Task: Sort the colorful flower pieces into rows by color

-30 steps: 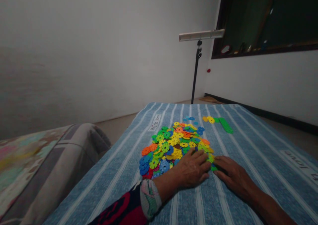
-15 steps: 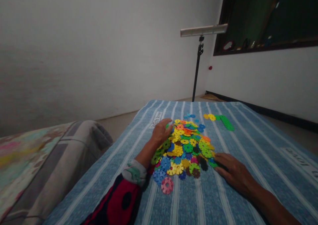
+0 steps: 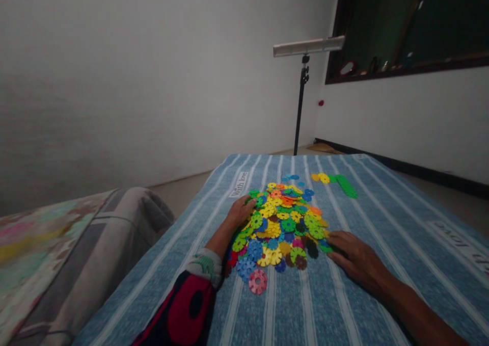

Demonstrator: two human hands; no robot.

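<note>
A heap of colourful notched discs (image 3: 282,226) lies on the blue striped cloth (image 3: 183,264). My left hand (image 3: 240,212) rests at the heap's left edge, its fingertips by some green discs; whether it grips any is hidden. On the right side, my right hand (image 3: 349,249) lies low with its fingers reaching the heap's edge, touching a green and a blue disc (image 3: 324,246). A pink disc (image 3: 257,282) sits at the near end of the heap.
Beyond the heap lie joined green discs (image 3: 347,187) with yellow ones (image 3: 323,178), and a few loose blue discs (image 3: 293,177). A black stand (image 3: 300,106) rises past the far edge. At left is a grey blanket (image 3: 126,234).
My left hand has drawn back a little toward me and to the left, uncovering green discs at the heap's upper left. My right hand has barely moved.
</note>
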